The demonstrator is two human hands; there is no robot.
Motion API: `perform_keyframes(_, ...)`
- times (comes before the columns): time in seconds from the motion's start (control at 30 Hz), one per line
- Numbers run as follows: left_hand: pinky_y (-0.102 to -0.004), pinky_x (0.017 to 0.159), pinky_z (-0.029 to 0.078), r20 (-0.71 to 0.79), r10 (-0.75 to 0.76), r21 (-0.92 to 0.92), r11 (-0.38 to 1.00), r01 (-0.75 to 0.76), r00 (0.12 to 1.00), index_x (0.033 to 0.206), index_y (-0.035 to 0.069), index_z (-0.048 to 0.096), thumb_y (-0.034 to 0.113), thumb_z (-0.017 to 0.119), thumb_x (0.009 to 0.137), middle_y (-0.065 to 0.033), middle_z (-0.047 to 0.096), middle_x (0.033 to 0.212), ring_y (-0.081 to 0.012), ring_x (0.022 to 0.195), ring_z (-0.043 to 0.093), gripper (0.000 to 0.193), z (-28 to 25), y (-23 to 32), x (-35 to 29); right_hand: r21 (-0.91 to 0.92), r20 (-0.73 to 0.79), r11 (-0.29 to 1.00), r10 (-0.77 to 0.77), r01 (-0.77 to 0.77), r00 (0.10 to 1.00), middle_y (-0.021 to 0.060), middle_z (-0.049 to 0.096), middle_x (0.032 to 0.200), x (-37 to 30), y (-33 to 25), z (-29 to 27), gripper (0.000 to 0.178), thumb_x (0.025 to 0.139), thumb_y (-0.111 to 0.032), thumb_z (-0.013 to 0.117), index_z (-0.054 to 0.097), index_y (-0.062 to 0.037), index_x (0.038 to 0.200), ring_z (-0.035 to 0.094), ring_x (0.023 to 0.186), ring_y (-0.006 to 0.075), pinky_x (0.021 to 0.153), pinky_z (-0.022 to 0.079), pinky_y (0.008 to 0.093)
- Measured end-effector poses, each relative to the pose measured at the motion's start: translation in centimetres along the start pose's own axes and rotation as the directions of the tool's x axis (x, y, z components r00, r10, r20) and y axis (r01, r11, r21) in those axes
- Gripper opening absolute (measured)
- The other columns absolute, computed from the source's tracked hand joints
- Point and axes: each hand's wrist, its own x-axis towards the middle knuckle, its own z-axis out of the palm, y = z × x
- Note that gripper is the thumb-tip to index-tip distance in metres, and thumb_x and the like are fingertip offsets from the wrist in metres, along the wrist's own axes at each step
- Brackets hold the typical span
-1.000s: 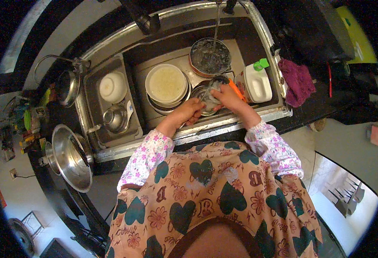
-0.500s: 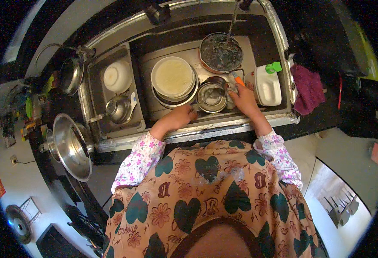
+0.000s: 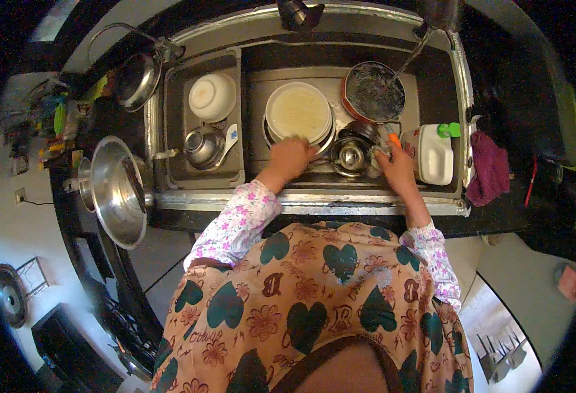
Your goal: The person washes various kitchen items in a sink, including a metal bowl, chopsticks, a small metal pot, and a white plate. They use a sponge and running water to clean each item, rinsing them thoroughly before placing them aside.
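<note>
At the front of the main basin my left hand (image 3: pixel 291 160), fingers curled and blurred, reaches the near rim of a stack of pale bowls (image 3: pixel 299 112) set in a dark, steel-rimmed pan. Whether it grips anything is unclear. My right hand (image 3: pixel 397 168) is closed around a crumpled greyish scrubber (image 3: pixel 381 156), beside a small shiny steel bowl (image 3: pixel 351 157). An orange handle (image 3: pixel 394 139) shows at its fingertips; its other end is hard to make out. Behind the steel bowl, water from the tap (image 3: pixel 414 54) runs into a red-sided pan (image 3: pixel 374 92) full of water.
White detergent jug (image 3: pixel 436 157) with green cap stands at the basin's right. The left compartment holds a white bowl (image 3: pixel 212 97), a steel bowl (image 3: pixel 203 147) and a spoon (image 3: pixel 230 145). A large steel basin (image 3: pixel 114 190) sits left; a purple cloth (image 3: pixel 489 167) hangs right.
My left hand has moved up from the basin's front edge to the bowl stack. The small steel bowl now shows a domed, shiny surface instead of its open inside. The whole view has shifted.
</note>
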Motion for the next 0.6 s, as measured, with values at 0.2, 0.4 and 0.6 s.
perform_keyframes(0.2,-0.0431,0.068,0.05,-0.359,-0.397,-0.148,0.918,0.368,0.845,0.107,0.004,0.042,0.024,0.067,0.073,-0.0186,0.06,0.088,-0.0383,0.079,0.06,0.048,-2.1,-5.1,4.2,0.052,0.027,0.994,0.099,-0.1,0.995,0.0197,0.062,0.083,0.1,0.8,-0.9,0.041,0.08,-0.027,0.061,0.055,0.0003,0.11,0.061,0.078,0.0316,0.072,0.046,0.0378)
perform_keyframes(0.4,-0.0457,0.074,0.048,-0.141,-0.337,-0.138,0.938,0.319,0.931,0.094,0.0,0.058,0.014,0.059,0.069,-0.0232,0.062,0.087,-0.0385,0.083,0.06,0.028,2.0,-10.2,6.5,0.169,0.005,0.982,0.087,-0.086,0.996,0.0187,0.061,0.07,-0.9,-0.7,-1.0,0.038,0.078,-0.024,0.064,0.057,0.0007,0.106,0.059,0.061,0.0288,0.06,0.047,0.0362)
perform_keyframes(0.6,-0.0472,0.065,0.049,-0.305,-0.13,0.06,0.986,0.155,0.943,0.102,0.006,0.049,0.004,0.058,0.068,-0.0216,0.058,0.09,-0.0389,0.073,0.06,0.035,-4.9,-2.9,6.7,0.094,-0.1,0.995,-0.034,0.043,0.994,0.0198,0.061,0.076,-0.4,2.1,0.2,0.038,0.078,-0.025,0.064,0.057,0.0004,0.105,0.059,0.067,0.0299,0.063,0.046,0.0375)
